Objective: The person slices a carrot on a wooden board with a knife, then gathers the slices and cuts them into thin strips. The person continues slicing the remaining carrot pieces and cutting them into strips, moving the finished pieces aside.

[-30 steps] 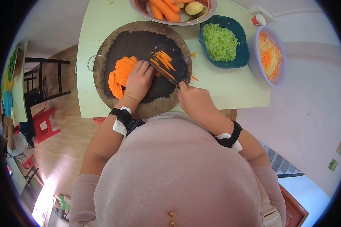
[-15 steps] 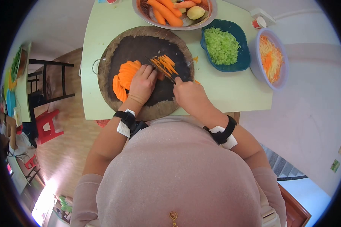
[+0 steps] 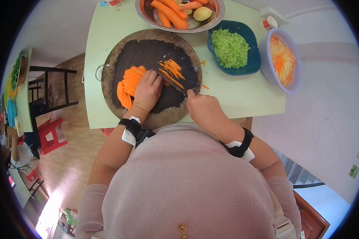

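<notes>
My right hand (image 3: pixel 203 107) is closed round the handle of a kitchen knife (image 3: pixel 175 84), whose dark blade slants up and left over the round wooden chopping board (image 3: pixel 171 115). Curled and pressed together, the fingers of my left hand (image 3: pixel 148 91) hold down carrot slices right beside the blade; the pieces under the fingertips are mostly hidden. A fanned pile of sliced carrot (image 3: pixel 130 81) lies to the left of that hand. Thin carrot strips (image 3: pixel 172 68) lie on the board on the blade's other side.
Behind the board stands a metal colander (image 3: pixel 141 14) with whole carrots and peeled potatoes. A dark green basin (image 3: pixel 256 59) of shredded green vegetable and a lilac bowl (image 3: pixel 265 65) of orange and pale shreds stand to the right. A paper cup (image 3: pixel 269 22) is near the wall.
The knife and my right hand have shifted slightly right and down. My left hand stays on the carrot slices, with the whole view shifted a little.
</notes>
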`<state>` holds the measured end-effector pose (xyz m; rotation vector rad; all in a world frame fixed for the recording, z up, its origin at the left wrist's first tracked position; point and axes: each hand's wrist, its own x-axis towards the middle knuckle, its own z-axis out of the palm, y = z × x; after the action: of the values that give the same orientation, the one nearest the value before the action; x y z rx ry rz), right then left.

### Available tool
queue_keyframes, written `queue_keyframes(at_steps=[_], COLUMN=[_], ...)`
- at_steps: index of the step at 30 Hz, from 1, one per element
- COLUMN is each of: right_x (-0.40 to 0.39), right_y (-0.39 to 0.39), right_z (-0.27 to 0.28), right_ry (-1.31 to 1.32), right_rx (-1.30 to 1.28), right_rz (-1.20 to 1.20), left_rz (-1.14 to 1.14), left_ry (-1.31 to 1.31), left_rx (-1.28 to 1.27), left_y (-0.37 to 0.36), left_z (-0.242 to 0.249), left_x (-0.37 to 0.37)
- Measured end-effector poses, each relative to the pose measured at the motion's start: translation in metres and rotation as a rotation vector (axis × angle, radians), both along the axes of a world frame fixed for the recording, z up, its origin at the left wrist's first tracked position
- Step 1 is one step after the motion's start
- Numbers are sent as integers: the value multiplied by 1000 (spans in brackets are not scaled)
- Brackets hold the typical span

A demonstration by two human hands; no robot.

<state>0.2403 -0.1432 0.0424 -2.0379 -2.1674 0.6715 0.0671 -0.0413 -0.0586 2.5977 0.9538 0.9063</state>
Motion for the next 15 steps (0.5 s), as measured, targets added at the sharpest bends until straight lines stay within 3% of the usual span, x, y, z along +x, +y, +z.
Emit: queue_keyframes(at_steps=[9, 11, 15], right_x=[-5, 6, 6], right_y=[24, 20, 6], right_z=[-23, -19, -7], right_ry=[-25, 100, 56], right_rx=[-30, -25, -31], right_rz=[-70, -153, -86], left_rz=[3, 6, 19], left_ry=[23, -2, 3], left_rx=[-9, 17, -9], left_y=[0, 1, -2], left_z=[-2, -5, -4], left_x=[0, 1, 0])
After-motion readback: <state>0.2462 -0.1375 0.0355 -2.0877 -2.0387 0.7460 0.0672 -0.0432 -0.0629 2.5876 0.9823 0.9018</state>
